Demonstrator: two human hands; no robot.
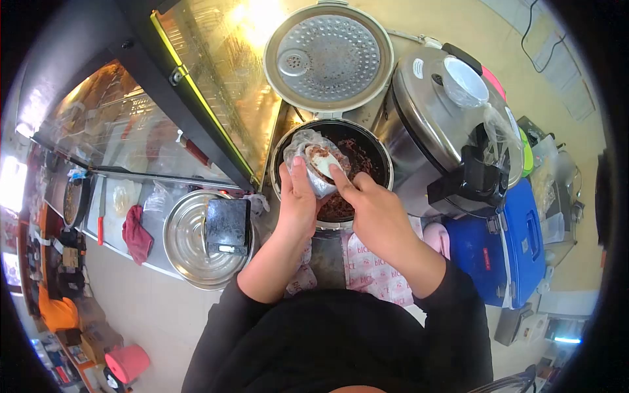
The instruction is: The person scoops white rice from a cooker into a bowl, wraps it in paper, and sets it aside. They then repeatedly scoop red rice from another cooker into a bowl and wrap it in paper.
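Note:
My left hand [298, 204] is closed around a crinkled clear plastic bag [304, 141], held over an open rice cooker pot [386, 171]. My right hand [375, 208] grips a white rice paddle [324, 162], its index finger stretched along it. Reddish-brown grains cling to the paddle's head, which is at the bag's opening. Dark reddish rice [357, 157] lies in the pot below both hands. The pot's raised lid [327, 49] stands behind it, with a dimpled metal inner face. How much rice the bag contains is hidden by my fingers.
A large steel cooker [409, 131] stands close on the right, carrying a white bowl [464, 82]. A blue cool box [478, 255] sits nearer me. To the left are a glass display case [118, 131], a steel basin [187, 262] with a digital scale [228, 226], and a red cloth [137, 234].

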